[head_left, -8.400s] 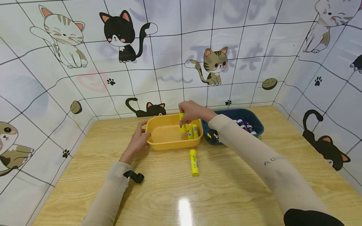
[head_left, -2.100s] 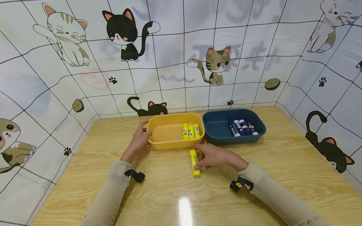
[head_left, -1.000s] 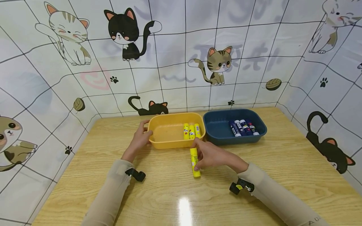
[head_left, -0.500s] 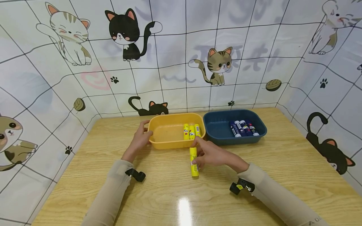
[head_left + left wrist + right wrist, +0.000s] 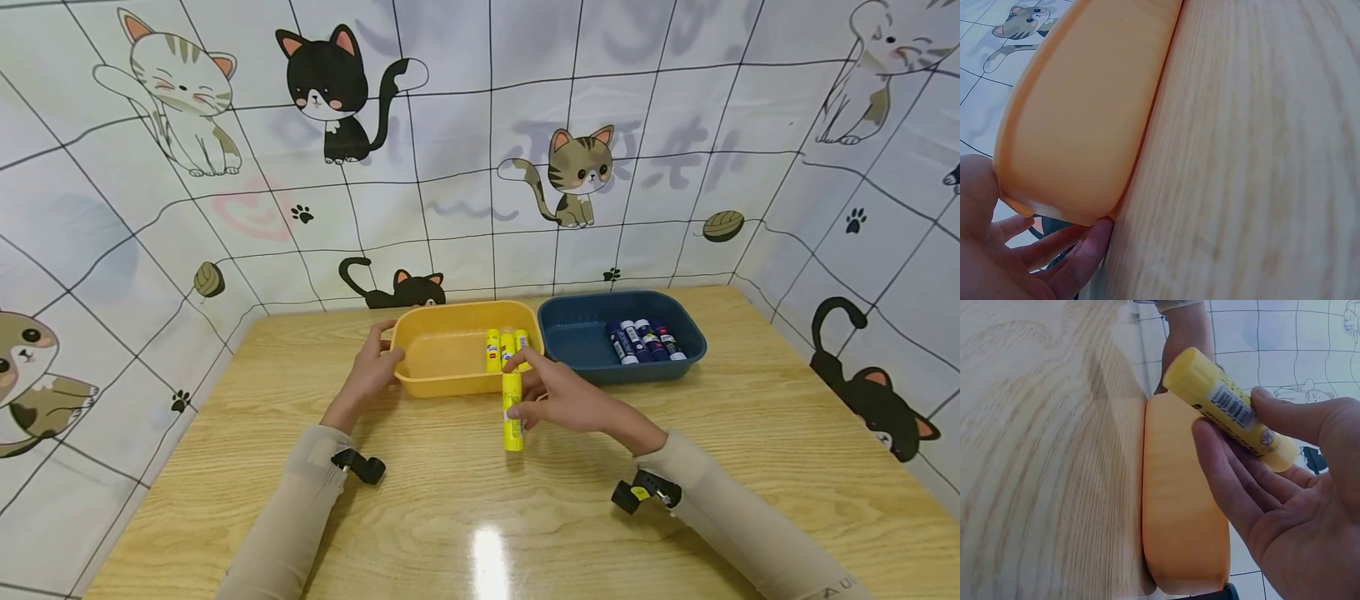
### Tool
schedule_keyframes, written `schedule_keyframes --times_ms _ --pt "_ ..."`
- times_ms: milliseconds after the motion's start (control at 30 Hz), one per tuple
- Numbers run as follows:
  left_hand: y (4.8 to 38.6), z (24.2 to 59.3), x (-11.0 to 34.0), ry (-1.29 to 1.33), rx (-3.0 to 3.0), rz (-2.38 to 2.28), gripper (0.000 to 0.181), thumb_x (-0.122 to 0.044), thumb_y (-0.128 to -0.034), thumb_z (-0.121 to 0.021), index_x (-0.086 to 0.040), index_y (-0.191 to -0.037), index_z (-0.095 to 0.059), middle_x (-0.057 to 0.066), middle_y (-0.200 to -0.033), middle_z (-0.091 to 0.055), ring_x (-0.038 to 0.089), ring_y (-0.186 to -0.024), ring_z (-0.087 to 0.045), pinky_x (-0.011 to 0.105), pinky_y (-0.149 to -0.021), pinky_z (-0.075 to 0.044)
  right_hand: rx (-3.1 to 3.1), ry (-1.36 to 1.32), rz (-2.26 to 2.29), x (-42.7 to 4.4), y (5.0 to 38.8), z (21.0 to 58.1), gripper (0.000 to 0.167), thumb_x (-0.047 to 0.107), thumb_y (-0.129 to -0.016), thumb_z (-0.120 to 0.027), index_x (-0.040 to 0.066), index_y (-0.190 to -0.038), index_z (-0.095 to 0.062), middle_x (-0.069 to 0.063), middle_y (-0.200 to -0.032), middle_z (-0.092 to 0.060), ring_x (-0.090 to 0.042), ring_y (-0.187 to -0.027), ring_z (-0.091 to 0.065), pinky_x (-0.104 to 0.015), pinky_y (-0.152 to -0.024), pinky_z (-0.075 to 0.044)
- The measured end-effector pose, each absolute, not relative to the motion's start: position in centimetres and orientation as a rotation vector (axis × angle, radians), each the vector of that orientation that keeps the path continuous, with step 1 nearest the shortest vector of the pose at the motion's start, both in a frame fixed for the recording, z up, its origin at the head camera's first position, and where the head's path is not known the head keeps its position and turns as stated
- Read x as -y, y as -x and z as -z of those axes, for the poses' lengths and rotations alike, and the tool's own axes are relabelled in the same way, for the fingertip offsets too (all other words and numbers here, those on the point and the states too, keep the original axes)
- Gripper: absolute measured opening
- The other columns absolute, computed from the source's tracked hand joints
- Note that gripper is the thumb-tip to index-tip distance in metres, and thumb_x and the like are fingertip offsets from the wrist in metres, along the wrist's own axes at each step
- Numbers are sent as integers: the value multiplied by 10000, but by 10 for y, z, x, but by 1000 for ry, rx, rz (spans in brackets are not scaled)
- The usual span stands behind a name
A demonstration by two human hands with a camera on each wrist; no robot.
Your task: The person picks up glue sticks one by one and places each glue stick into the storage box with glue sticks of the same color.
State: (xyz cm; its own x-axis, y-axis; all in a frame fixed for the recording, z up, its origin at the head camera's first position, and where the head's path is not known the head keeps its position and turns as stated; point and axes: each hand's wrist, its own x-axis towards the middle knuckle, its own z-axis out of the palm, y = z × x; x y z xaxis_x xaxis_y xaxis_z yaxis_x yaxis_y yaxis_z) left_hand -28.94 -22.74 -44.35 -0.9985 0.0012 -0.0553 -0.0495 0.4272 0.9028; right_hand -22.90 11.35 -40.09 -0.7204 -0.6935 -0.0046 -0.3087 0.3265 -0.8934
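Note:
A yellow glue stick [image 5: 512, 429] is pinched between the thumb and fingers of my right hand [image 5: 566, 396], just in front of the yellow tray's near wall. In the right wrist view the glue stick [image 5: 1225, 403] shows a barcode label and is tilted, off the table. My left hand [image 5: 371, 362] holds the left end of the yellow tray [image 5: 438, 346], thumb at the rim and fingers around the outside; the left wrist view shows fingertips against the tray's end [image 5: 1079, 125]. Three more yellow glue sticks [image 5: 492, 350] lie side by side in the tray's right part, partly hidden by my right hand.
Right beside the yellow tray stands a dark blue tray [image 5: 573, 340] with several navy and white glue sticks [image 5: 647, 340]. Both trays are at the back of the wooden table [image 5: 420, 500], close to a wall covering [image 5: 457, 142] printed with cats.
My right hand has picked the yellow glue stick up from the table and moved it slightly toward the yellow tray. Earlier it set the third glue stick inside. My left hand stays on the tray.

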Motion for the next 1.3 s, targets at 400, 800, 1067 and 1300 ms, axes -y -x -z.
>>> schedule_keyframes --times_ms 400,800,1067,1300 --pt "289 443 229 37 -2613 -1659 644 -162 -1007 -482 -208 -1612 -268 262 -1434 -514 385 -1129 -644 297 -720 -622 -2231 899 1420 -112 228 394 527 133 -971 -710 58 -1384 -391 -155 -952 -745 -431 -816 -733 -551 -788 -626" --pt "290 444 228 43 -2601 -1672 640 -165 -1004 -488 -222 -1605 -274 258 -1428 -519 373 -1127 -643 288 -714 -617 -2265 962 1435 -112 236 391 609 127 -978 -700 31 -1469 -353 -188 -1011 -750 -333 -796 -745 -561 -768 -621" --pt "289 445 228 40 -2614 -1659 626 -164 -1019 -479 -225 -1607 -271 252 -1427 -522 374 -1121 -644 271 -702 -602 -2279 914 1467 -106 238 383 569 124 -966 -715 83 -1437 -397 -194 -1086 -739 -264 -825 -737 -483 -754 -642" --pt "288 443 227 43 -2606 -1665 625 -169 -1018 -475 -228 -1606 -272 252 -1430 -520 374 -1125 -642 275 -702 -606 -2327 923 1485 -100 243 377 589 121 -966 -714 36 -1452 -391 -193 -1081 -728 -252 -833 -723 -366 -724 -639"
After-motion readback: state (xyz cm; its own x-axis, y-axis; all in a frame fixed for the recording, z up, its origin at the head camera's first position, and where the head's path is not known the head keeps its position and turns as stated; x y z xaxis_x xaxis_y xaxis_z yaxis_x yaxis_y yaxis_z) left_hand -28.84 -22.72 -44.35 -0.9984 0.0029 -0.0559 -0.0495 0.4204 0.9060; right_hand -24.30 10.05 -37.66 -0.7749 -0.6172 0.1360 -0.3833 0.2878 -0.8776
